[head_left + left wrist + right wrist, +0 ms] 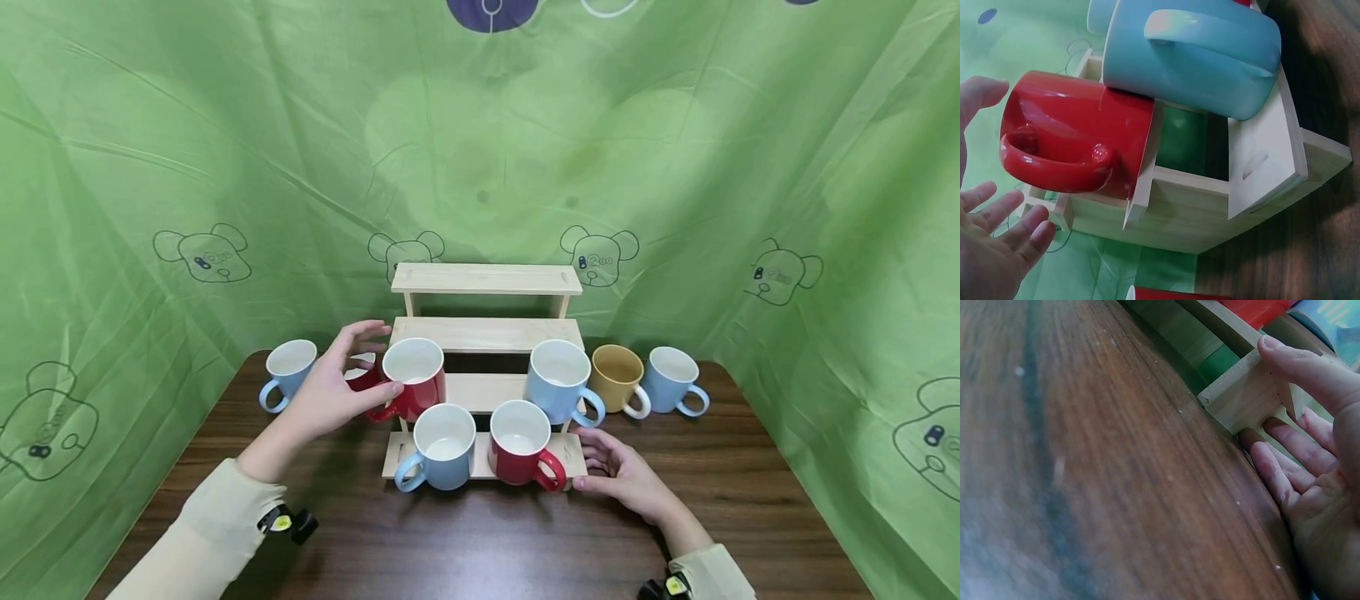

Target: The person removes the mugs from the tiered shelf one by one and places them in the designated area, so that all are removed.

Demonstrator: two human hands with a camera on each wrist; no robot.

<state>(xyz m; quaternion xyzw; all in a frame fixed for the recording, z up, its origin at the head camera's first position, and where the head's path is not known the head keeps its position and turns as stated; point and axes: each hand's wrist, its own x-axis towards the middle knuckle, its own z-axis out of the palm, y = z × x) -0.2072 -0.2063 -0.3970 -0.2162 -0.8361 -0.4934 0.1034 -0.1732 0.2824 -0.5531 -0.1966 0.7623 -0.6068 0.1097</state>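
A tiered pale wooden rack (486,335) stands on the table. On its second tier from the bottom sit a red mug (427,390) at the left and a light blue mug (551,392) at the right. The lowest tier holds another light blue mug (450,458) and a red mug (513,454). My left hand (337,387) is beside the upper red mug, fingers spread; in the left wrist view a gap separates it from that mug (1079,131). My right hand (626,475) holds the lowest shelf's right end, thumb at the front corner, fingers against the end board (1247,394).
Left of the rack, a blue mug (291,362) and a partly hidden red mug (363,379) stand on the dark wooden table (495,542). To its right are a mustard mug (615,383) with a white handle and a blue mug (670,383). Green cloth (480,167) hangs behind.
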